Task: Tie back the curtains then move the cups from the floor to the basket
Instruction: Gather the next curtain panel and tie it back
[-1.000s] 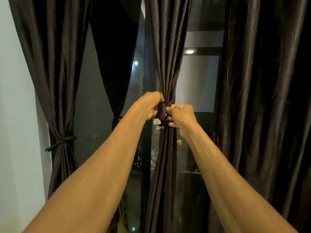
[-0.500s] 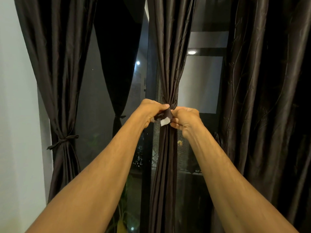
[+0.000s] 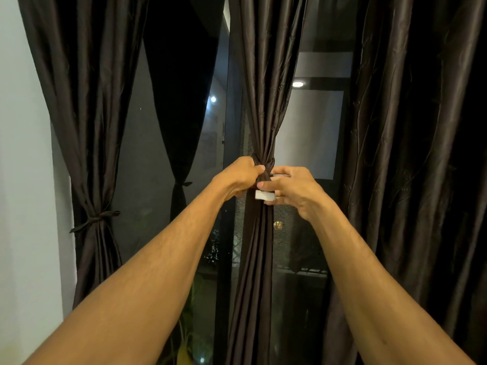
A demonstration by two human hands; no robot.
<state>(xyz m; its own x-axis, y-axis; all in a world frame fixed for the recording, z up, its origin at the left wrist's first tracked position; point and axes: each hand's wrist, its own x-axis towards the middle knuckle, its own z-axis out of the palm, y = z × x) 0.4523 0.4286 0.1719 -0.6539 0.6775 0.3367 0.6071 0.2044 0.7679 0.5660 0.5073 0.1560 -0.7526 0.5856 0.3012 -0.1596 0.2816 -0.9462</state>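
Two bare forearms of yours reach up from the bottom of the view and meet at the middle curtain (image 3: 263, 101). Your left hand (image 3: 241, 177) is clenched around the dark tie band (image 3: 265, 177), right where the fabric bunches into a narrow neck, back of the hand toward you. Your right hand (image 3: 295, 192) sits just beside it at the same gather, thumb and fingers pinching a small white tab (image 3: 264, 195) that pokes out just below the band. So that curtain is squeezed between both hands, hanging straight down under them and fanning out above.

Off to the left of your left hand, well apart, the tied curtain (image 3: 87, 101) is cinched by its own tie (image 3: 96, 219), ends sticking out. Right of your right hand, the loose curtain (image 3: 408, 154) hangs in wide folds. Behind it all is dark window glass (image 3: 147, 167) with a round ceiling light (image 3: 297, 84) reflected in it, and a pale wall (image 3: 23, 180) at the far left.
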